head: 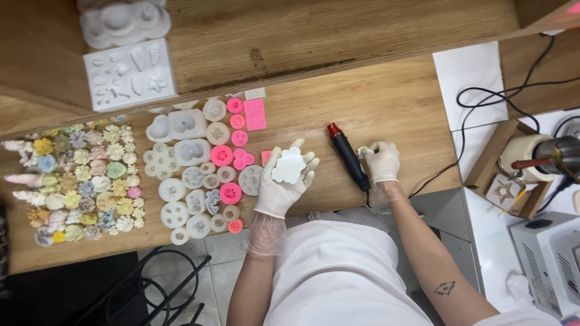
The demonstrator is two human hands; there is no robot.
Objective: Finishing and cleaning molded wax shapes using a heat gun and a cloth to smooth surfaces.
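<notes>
Our left hand (284, 181), gloved, cups a white flower-shaped mold (288, 165) in its palm, fingers curled round the edges, above the table (386, 102). Our right hand (382, 162), also gloved, rests on the table with its fingers closed on something small and pale; what it is we cannot tell. A black heat tool (349, 156) with a red tip lies between the hands, just beside the right one, not gripped.

To the left, a spread of finished pastel flowers (81, 181) looks like work already done. Next to it, white and pink molds (202, 175) lie in a cluster; whether they are filled we cannot tell. We judge the batch well along, with the mold in hand the current piece.
</notes>
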